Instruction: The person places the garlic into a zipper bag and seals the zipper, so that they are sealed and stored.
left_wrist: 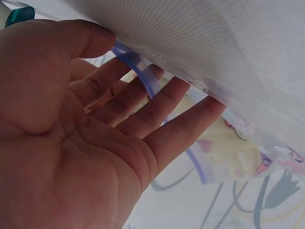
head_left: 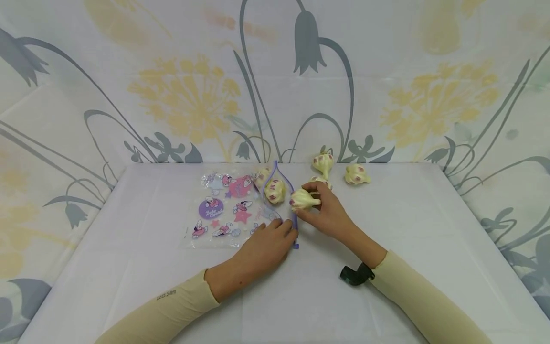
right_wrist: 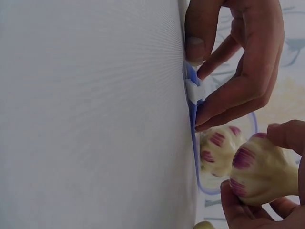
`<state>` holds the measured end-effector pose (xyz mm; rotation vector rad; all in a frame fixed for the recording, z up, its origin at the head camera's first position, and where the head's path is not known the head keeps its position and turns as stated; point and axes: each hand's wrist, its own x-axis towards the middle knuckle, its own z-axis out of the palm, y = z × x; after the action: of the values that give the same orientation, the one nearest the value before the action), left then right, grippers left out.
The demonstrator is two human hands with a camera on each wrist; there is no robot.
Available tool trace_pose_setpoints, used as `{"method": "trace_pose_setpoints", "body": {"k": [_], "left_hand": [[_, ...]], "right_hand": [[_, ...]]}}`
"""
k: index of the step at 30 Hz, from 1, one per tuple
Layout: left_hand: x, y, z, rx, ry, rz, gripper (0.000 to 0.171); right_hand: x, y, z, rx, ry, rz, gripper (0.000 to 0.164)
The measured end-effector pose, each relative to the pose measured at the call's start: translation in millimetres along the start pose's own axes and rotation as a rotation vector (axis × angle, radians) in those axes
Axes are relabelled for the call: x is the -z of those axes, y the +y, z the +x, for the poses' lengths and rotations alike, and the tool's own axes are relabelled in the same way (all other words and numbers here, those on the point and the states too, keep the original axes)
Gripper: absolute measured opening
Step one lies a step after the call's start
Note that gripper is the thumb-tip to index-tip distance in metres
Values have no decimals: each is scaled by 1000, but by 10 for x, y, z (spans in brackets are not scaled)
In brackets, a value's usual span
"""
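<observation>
One garlic (head_left: 302,199) is pinched by the right hand (head_left: 325,210); the bag (head_left: 227,210) is held at its edge by the left hand (head_left: 267,243). If its mouth sags, the garlic could be snagged.

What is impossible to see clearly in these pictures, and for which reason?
Head view: the half-hidden bulb, its lower part covered by the right hand.
Head view: the sleeve lettering, too small to read surely.
Left wrist view: the bagged bulb, partly behind the left hand.
Right wrist view: the pale shape, cut off by the picture's bottom edge.
</observation>
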<state>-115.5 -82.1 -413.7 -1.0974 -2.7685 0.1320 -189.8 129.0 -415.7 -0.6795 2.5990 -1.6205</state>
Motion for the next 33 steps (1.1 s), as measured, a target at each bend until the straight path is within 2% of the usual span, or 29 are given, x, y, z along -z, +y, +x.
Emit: {"method": "trace_pose_setpoints", "body": {"k": [9, 17, 28, 33], "left_hand": [[12, 7, 4, 12, -37, -33, 31], [0, 12, -3, 8, -12, -7, 29], [16, 8, 1, 8, -32, 1, 30], [21, 13, 5, 12, -38, -12, 29]], "right_hand": [[-108, 9, 138, 30, -34, 85, 61], [-227, -5, 240, -7, -38, 78, 62], [-339, 22, 347, -7, -80, 106, 54], [-355, 31, 350, -16, -74, 100, 54]]}}
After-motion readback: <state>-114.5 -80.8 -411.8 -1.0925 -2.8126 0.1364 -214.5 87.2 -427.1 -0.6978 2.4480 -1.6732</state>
